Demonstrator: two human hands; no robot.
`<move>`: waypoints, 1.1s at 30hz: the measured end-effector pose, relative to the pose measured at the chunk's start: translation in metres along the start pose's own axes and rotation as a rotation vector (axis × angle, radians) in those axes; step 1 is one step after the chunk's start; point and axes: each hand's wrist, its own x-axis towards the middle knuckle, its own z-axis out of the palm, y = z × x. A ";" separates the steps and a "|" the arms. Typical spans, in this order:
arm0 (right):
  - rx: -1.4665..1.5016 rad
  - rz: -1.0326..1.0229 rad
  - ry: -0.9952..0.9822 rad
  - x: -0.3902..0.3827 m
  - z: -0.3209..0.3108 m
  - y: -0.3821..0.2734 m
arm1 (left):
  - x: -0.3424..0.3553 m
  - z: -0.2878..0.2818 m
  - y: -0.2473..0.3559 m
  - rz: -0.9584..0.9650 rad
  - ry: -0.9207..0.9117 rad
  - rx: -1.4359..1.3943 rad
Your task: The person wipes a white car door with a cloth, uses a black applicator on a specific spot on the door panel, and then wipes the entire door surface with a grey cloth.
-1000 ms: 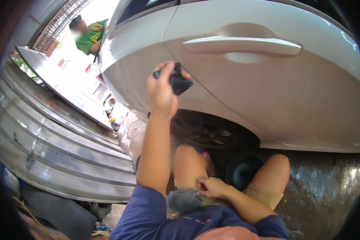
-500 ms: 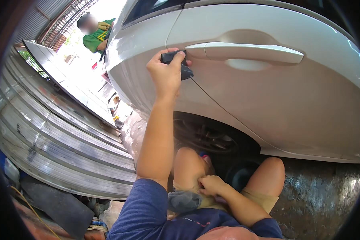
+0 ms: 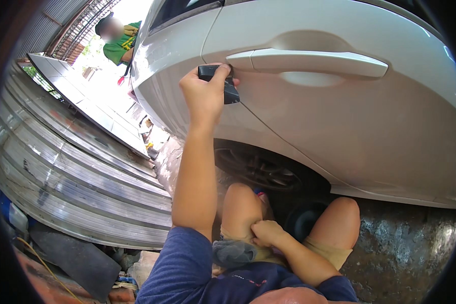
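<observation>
My left hand (image 3: 206, 91) reaches up, closed around a small black block (image 3: 231, 93) pressed against the pale car's side. The block is over the rear door's seam, just below and left of the door handle (image 3: 319, 63). The rear door (image 3: 370, 116) has a dull, hazy finish around that spot. My right hand (image 3: 268, 233) rests with curled fingers against the inside of my left thigh; its palm is hidden. A grey cloth (image 3: 234, 252) lies over my lap beside it.
Below the door is the rear wheel (image 3: 258, 169). Corrugated metal sheeting (image 3: 81, 177) stands close on my left, above a dark flat panel (image 3: 73, 261). Another person in a green shirt (image 3: 117, 52) is at the car's far left end. Wet-looking ground (image 3: 395, 243) lies on the right.
My left hand has slid the block slightly down relative to the door handle. The view has shifted a little. My right hand stays put.
</observation>
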 end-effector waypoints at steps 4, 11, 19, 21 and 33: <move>-0.022 0.018 0.014 -0.001 -0.001 -0.001 | 0.004 0.003 0.000 0.072 0.065 -0.053; 0.021 0.037 0.023 -0.005 -0.007 -0.004 | 0.003 0.004 -0.002 0.078 0.063 0.001; 0.032 0.026 0.000 -0.003 -0.009 -0.006 | 0.004 0.008 -0.008 0.162 0.119 -0.013; 0.022 0.034 0.003 -0.002 -0.007 -0.006 | 0.002 0.009 -0.009 0.176 0.145 -0.013; 0.167 0.097 0.081 0.004 0.008 -0.004 | -0.013 0.013 -0.017 0.071 0.106 -0.101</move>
